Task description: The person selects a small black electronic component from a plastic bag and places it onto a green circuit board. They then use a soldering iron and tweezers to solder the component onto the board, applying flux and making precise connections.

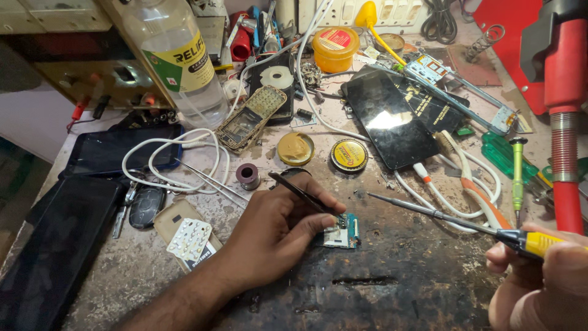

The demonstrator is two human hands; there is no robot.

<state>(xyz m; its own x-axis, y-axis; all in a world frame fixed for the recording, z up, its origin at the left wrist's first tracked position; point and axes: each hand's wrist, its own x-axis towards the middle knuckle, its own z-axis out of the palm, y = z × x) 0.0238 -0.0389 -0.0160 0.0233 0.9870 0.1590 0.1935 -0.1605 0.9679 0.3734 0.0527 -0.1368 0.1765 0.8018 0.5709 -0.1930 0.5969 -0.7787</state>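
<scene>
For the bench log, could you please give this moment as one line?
left hand: holds tweezers on small circuit board | right hand: holds yellow-handled soldering iron, tip above worktop, off board

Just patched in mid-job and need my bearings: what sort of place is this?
Most likely a phone repair bench. The left hand holds tweezers on a small circuit board, the right hand holds a soldering iron, and a phone lies nearby.

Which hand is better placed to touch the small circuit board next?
Left. The left hand rests beside the small circuit board, its tweezers tip at the board. The right hand holds a soldering iron whose tip is apart from it.
</scene>
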